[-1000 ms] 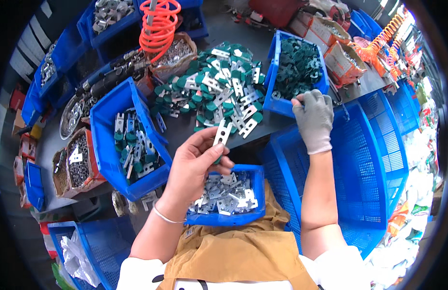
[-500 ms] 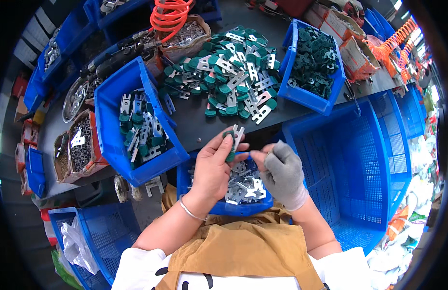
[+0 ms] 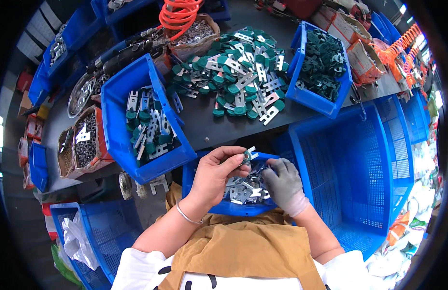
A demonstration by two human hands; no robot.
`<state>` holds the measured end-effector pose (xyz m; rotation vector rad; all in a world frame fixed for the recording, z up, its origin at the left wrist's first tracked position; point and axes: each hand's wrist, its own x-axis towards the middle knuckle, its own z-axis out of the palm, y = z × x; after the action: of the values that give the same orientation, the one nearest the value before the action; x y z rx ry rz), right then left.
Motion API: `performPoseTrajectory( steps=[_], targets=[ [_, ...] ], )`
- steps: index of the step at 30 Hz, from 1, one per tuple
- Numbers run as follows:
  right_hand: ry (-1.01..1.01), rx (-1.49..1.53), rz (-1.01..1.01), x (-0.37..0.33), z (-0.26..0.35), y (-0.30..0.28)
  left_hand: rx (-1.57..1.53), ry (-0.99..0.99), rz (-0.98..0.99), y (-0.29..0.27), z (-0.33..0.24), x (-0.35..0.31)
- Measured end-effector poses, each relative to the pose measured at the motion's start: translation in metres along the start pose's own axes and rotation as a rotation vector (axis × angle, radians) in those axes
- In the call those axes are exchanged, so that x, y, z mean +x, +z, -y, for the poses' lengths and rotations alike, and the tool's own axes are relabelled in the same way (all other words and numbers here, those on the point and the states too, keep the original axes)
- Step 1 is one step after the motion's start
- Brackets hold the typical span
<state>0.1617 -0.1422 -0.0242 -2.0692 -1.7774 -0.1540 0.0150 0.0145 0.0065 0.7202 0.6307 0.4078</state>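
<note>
I had the left hand point(image 3: 214, 176) over the near edge of the tray area, its thumb and fingers pinching a clip point(image 3: 249, 155), green with a bright metal end that stuck out up and to the right. The clip was above the blue tray point(image 3: 241, 209), which stood just in front of the apron point(image 3: 248, 246) and held loose metal plates point(image 3: 245, 191). The gloved right hand point(image 3: 284, 184) was at the tray's right side, its fingers bent down toward the plates; I could not tell whether they pinched one. On the bench point(image 3: 224, 130), beyond both hands, I saw a heap point(image 3: 248, 72) of similar green-and-metal pieces. To its left stood a blue bin point(image 3: 178, 158) with more of them, and to its right a second bin point(image 3: 313, 103) full of green parts point(image 3: 323, 63).
</note>
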Motion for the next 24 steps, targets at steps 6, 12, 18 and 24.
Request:
performPoseTrajectory(
  steps=[6, 12, 18, 24],
  targets=[
    [0.279, 0.956, -0.105, 0.004, 0.005, -0.013, 0.179, 0.026, 0.039, -0.006, 0.01, -0.009],
    [0.215, 0.721, -0.048, 0.024, 0.012, -0.032, 0.255, 0.02, 0.05, -0.011, 0.009, -0.016],
    [0.065, 0.537, -0.084, 0.029, 0.014, -0.028, 0.398, 0.05, 0.07, -0.013, 0.006, -0.021],
    [-0.115, 0.506, -0.103, 0.036, 0.017, -0.022, 0.522, 0.066, 0.117, -0.014, 0.002, -0.022]
  ],
)
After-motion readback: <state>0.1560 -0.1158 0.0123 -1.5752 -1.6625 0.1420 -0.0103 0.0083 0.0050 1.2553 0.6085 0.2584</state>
